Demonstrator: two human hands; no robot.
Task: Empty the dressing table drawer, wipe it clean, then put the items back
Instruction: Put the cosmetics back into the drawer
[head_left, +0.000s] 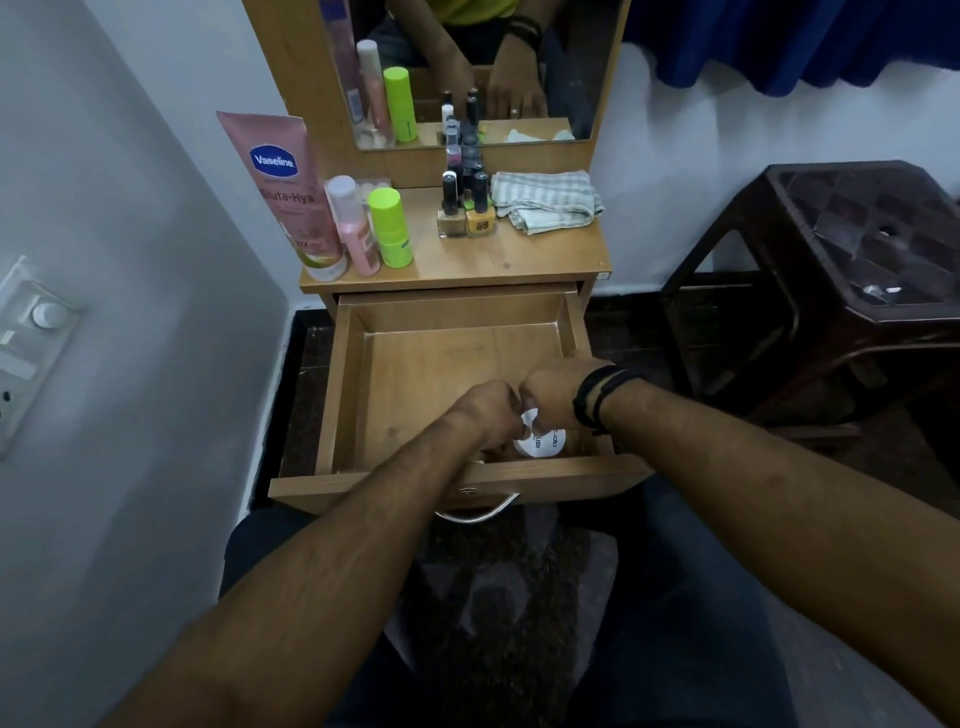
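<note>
Bare forearms, no sleeves. Right wrist: stacked black bands (597, 397), thin cords beside thicker strap. Dark trousers (691, 597) over both legs. Mirror reflection: yellow-green top (475, 10), ring (514, 111) on one finger, same black bands at wrist.

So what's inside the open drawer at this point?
In the drawer, only a white round container shows, at the front right, under both hands. The left hand and right hand cover whatever else lies beneath them.
</note>
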